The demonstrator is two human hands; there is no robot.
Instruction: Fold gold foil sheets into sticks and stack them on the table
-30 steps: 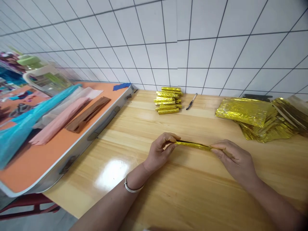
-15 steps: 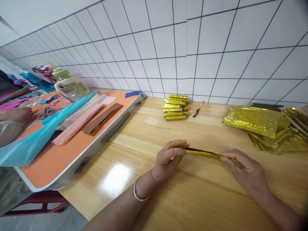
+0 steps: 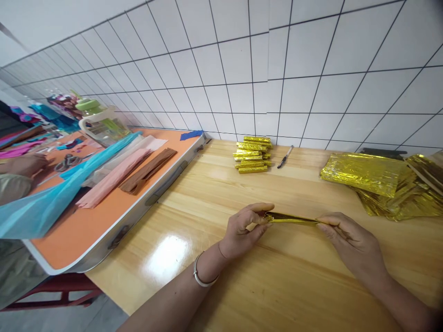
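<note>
A narrow folded strip of gold foil (image 3: 292, 219) stretches between my two hands above the wooden table (image 3: 194, 198). My left hand (image 3: 244, 228) pinches its left end, where the folded layers gape apart. At the other end, the thumb and fingers of my right hand (image 3: 346, 235) are closed on the foil. Beyond the hands, near the wall, lies a pile of short gold foil rolls (image 3: 253, 154). A pen (image 3: 285, 157) rests just right of that pile. Flat gold foil sheets (image 3: 363, 173) are stacked at the right.
On the left stands an orange-topped folding table (image 3: 104, 221) with a blue sheet (image 3: 86, 170), a pink strip (image 3: 114, 177), a brown strip (image 3: 148, 170) and a green-lidded jug (image 3: 104, 122). Another person's hand (image 3: 26, 166) is at the far left. The tiled wall (image 3: 235, 60) bounds the back.
My left hand has shifted slightly, its fingers moving at the strip's end. The layers of foil there now gape wider. My right hand has barely moved.
</note>
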